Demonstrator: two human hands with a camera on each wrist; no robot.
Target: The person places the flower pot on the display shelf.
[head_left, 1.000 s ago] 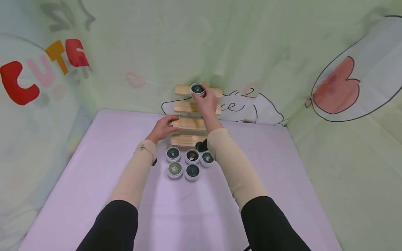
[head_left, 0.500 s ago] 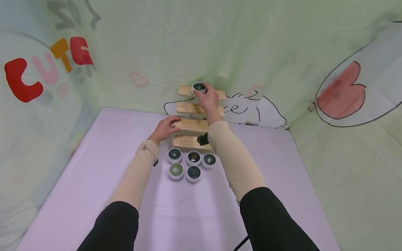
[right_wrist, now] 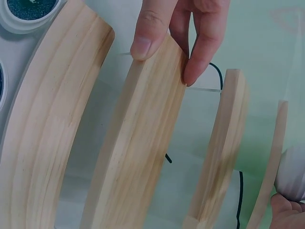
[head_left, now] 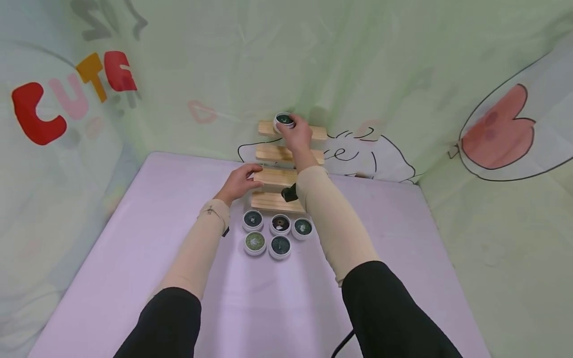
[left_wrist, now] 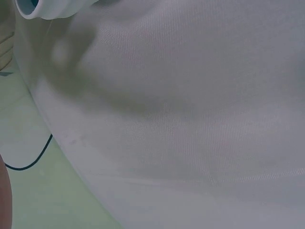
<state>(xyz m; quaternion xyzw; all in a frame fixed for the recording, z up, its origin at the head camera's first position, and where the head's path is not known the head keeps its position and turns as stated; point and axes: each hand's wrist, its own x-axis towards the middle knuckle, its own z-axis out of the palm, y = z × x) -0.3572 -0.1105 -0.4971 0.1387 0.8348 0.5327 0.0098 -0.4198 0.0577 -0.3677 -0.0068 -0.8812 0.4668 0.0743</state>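
- At the near edge, a black cable (head_left: 342,343) lies by the right arm's black sleeve (head_left: 389,308); both forearms wear beige sleeves.
- On the lilac tablecloth (head_left: 268,308), five round white jars stand close together. The near row has two: a jar with speckled green contents (head_left: 255,242) on the left and a jar with dark contents (head_left: 280,245) on the right.
- Just beyond them stand three more: a dark-filled jar (head_left: 252,219) on the left, a jar with brown and white bits on dark (head_left: 280,223) in the middle, and a dark green one (head_left: 302,227) on the right.
- Behind the jars rises a stand of four pale wooden boards, the nearest board (head_left: 270,201) lowest.
- The left hand (head_left: 236,184) grips the left end of the second board (head_left: 274,176), thumb on its near edge, a finger on its far side.
- Farther back is the third board (head_left: 272,153), partly covered by the right forearm.
- The right hand (head_left: 299,135) grasps a white jar with dark green contents (head_left: 284,120) at the farthest board (head_left: 319,133), left of its middle; whether the board bears its weight I cannot tell.
- Behind hangs a pale green printed curtain (head_left: 233,59).
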